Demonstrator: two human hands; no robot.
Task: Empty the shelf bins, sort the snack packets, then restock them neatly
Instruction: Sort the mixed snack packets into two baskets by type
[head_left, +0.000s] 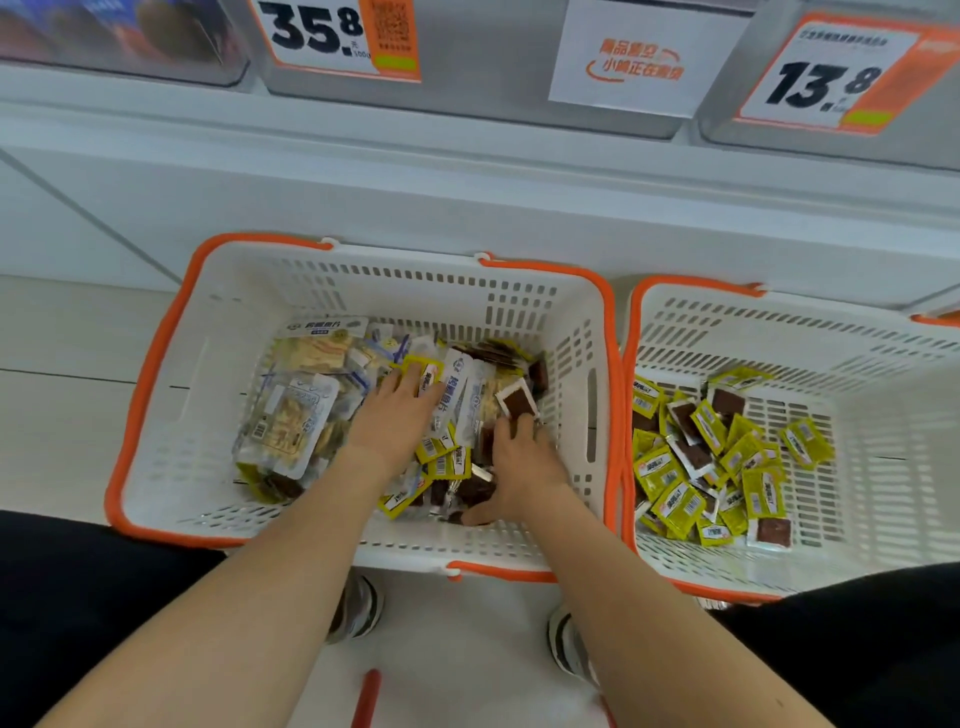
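Note:
The left white basket with orange rim (171, 364) holds a mixed heap: white-and-blue snack packets (291, 421) and small yellow packets with dark brown contents (441, 460). The right basket (883, 364) holds only yellow packets (675, 506). Both hands are inside the left basket. My left hand (395, 421) reaches forward, its fingers lying fairly straight on a yellow packet (428, 379). My right hand (519, 462) curls its fingertips round the lower edge of a clear packet with a brown slab (515, 401), and its thumb touches dark packets near the front wall.
Above the baskets runs a white shelf front (467, 171) with grey bins and price cards reading 35.8 (322, 31) and 13.8 (826, 78). My shoes (358, 608) stand on the pale floor just behind the left basket. An orange handle (366, 696) lies at the bottom.

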